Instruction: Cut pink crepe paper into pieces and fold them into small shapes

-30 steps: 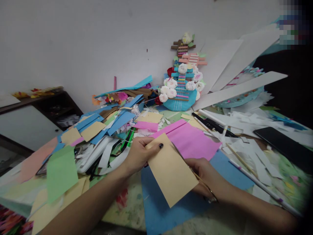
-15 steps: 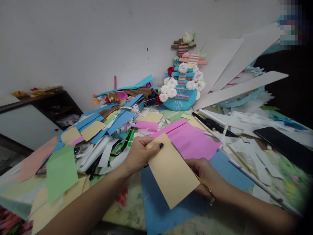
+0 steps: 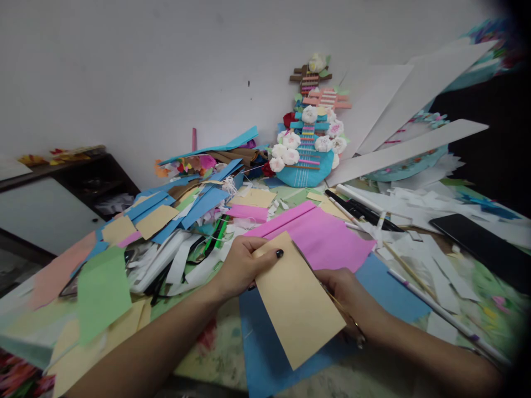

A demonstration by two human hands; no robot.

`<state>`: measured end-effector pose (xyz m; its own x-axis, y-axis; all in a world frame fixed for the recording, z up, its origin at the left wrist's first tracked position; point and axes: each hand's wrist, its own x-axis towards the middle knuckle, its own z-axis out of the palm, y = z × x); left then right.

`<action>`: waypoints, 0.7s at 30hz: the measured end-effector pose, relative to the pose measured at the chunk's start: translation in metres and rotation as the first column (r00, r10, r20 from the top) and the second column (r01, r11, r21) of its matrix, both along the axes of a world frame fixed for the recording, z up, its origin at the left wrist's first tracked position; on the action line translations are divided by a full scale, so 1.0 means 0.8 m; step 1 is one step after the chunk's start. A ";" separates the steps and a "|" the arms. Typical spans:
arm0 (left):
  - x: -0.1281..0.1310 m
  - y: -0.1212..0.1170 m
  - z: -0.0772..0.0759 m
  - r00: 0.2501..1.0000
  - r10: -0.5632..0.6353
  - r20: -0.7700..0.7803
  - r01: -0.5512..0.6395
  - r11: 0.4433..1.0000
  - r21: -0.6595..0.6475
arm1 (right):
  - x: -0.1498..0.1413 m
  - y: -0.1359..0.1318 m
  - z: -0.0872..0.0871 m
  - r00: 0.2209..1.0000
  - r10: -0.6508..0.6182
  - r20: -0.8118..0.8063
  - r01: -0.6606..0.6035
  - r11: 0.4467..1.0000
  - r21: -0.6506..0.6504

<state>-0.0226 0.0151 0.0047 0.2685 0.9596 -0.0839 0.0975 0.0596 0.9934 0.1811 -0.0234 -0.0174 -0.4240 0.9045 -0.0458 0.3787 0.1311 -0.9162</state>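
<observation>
- Head view: left hand [image 3: 238, 268] has the cream paper sheet [image 3: 298, 304] pinched by its top end, over a blue sheet [image 3: 265, 365].
- From that pinch it runs toward 5 o'clock, long axis 11-to-5.
- Right hand [image 3: 352, 301] sits at 3 o'clock, by the long edge; fingers half hidden, honestly can't tell its grip.

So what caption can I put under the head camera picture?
Left hand pinching cream paper, right hand at its edge, blue paper beneath, white flowers behind.

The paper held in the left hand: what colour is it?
The paper is plain yellowish beige, clearest in the head view.
</observation>
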 end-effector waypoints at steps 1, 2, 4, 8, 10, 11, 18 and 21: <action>0.000 0.000 0.000 1.000 0.000 -0.002 0.000 1.000 0.000 | 0.000 0.000 0.002 1.000 -0.002 0.000 0.002 1.000 -0.005; 0.000 0.000 0.000 1.000 0.000 0.001 0.000 1.000 0.001 | 0.000 -0.001 0.004 1.000 -0.004 -0.012 0.004 1.000 -0.021; 0.000 0.000 0.000 1.000 -0.001 0.008 0.002 1.000 -0.005 | -0.001 -0.002 0.010 0.999 -0.010 -0.049 0.007 0.998 -0.060; 0.002 -0.002 -0.001 0.999 -0.051 -0.004 0.051 0.999 -0.011 | -0.003 -0.004 0.016 0.986 -0.014 -0.167 -0.010 0.990 -0.139; 0.003 -0.003 -0.002 0.998 -0.067 -0.018 0.067 0.998 -0.015 | -0.004 -0.004 0.016 0.983 -0.022 -0.180 -0.003 0.991 -0.136; 0.003 -0.003 -0.003 0.998 -0.067 -0.019 0.067 0.998 -0.018 | -0.004 -0.003 0.015 0.985 -0.026 -0.170 0.003 0.991 -0.134; 0.004 -0.003 -0.006 0.997 -0.067 -0.028 0.067 0.998 -0.014 | -0.003 -0.002 0.002 0.996 -0.049 -0.077 0.043 0.996 -0.077; 0.004 -0.003 -0.007 0.997 -0.069 -0.017 0.068 0.998 -0.015 | -0.003 -0.002 0.000 0.998 -0.035 -0.061 0.033 0.999 -0.036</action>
<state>-0.0192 0.0124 -0.0007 0.3321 0.9376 -0.1029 0.1192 0.0665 0.9906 0.1789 -0.0248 -0.0171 -0.3959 0.9168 -0.0520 0.3250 0.0869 -0.9417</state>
